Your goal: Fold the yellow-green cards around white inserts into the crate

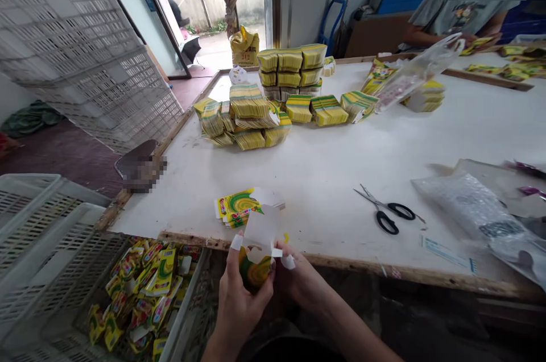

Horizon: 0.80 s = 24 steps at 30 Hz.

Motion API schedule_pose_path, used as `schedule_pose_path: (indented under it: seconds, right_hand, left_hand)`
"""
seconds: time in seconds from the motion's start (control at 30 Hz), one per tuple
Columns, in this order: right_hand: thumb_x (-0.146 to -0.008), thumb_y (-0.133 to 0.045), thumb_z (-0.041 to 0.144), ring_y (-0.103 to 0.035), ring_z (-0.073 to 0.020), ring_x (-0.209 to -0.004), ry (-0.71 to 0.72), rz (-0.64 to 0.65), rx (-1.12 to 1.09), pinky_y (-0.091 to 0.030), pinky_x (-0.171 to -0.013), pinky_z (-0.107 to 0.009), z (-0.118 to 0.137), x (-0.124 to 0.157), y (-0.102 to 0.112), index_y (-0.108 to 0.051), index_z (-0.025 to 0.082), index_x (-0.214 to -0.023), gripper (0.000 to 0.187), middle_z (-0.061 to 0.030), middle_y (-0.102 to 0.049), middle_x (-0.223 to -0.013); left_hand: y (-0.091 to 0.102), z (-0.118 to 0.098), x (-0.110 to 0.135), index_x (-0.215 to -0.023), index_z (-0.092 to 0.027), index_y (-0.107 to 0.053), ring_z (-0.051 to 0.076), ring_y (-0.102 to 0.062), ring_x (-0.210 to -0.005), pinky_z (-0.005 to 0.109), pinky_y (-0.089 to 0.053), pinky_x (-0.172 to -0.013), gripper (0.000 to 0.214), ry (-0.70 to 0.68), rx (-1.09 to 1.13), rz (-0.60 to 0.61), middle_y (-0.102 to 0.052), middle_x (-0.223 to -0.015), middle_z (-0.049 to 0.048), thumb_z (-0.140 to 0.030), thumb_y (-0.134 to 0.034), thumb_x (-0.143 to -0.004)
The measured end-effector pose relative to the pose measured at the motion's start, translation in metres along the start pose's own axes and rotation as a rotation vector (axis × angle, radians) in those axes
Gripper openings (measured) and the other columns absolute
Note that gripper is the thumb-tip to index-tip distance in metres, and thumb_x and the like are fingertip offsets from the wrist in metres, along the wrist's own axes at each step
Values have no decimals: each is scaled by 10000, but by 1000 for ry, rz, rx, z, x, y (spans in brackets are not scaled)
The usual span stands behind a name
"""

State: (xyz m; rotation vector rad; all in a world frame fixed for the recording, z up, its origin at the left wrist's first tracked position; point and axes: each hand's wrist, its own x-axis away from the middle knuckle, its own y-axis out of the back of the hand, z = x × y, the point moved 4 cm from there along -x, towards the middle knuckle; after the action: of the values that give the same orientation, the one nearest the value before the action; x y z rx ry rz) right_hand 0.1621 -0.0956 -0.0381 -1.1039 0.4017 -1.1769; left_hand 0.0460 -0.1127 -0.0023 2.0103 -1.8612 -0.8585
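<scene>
Head view: we hold a yellow carton (256,271) with white open flaps in our left hand (241,299), thumb at its right side and fingers at its left. Our right hand (301,279) is close against the carton's right side; its fingers are partly hidden, so we cannot tell whether they pinch a flap. The carton stands at the near edge of the bench (324,163), its raised flap in front of the white top. We judge it thin card, light and slightly slick, with walls stiff enough for a gentle squeeze by the side panels; the flaps would crease first, so we would spare those.

Just beyond the carton lies a small pile of flat cartons (239,207). Farther beyond it, stacked bundles (249,103) bound the room on that side. Right of the carton, well apart, lie scissors (386,214) with open blades, so the white surface between gives room to swing. The wooden edging (341,262) beside the carton looks rough and could snag card. Below left of the carton, a crate (190,299) holds many more cartons.
</scene>
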Motion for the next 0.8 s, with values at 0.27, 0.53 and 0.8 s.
schedule_pose_path:
  seconds: [0.27, 0.53, 0.8]
  right_hand:
    - [-638, -808, 314, -601, -150, -684, -49, 80, 492, -462, -685, -257, 40, -4, -16, -708, 155, -849, 283, -4, -692, -740]
    - [-626, -810, 418, -557, -139, -630, -54, 123, 574, -465, -622, -253, 36, -7, -17, -700, 174, -771, 304, 3, -664, -707]
    - [-682, -780, 352, -614, -159, -761, -64, 56, 504, -480, -710, -262, 25, 0, -6, -697, 158, -924, 321, -36, -695, -844]
  left_hand:
    - [-8, 8, 6, -1209, -212, -348, 222, -687, -804, 320, -552, -676, 515, -82, -112, 87, -658, -986, 92, -244, -608, -765]
    - [-5, 6, 4, -1109, -211, -377, 241, -652, -701, 329, -507, -609, 443, 57, -132, 78, -630, -820, 43, -299, -577, -723]
    - [-5, -1, 2, -1111, -202, -355, 237, -618, -700, 330, -484, -623, 471, 20, -160, 151, -608, -819, 44, -232, -560, -688]
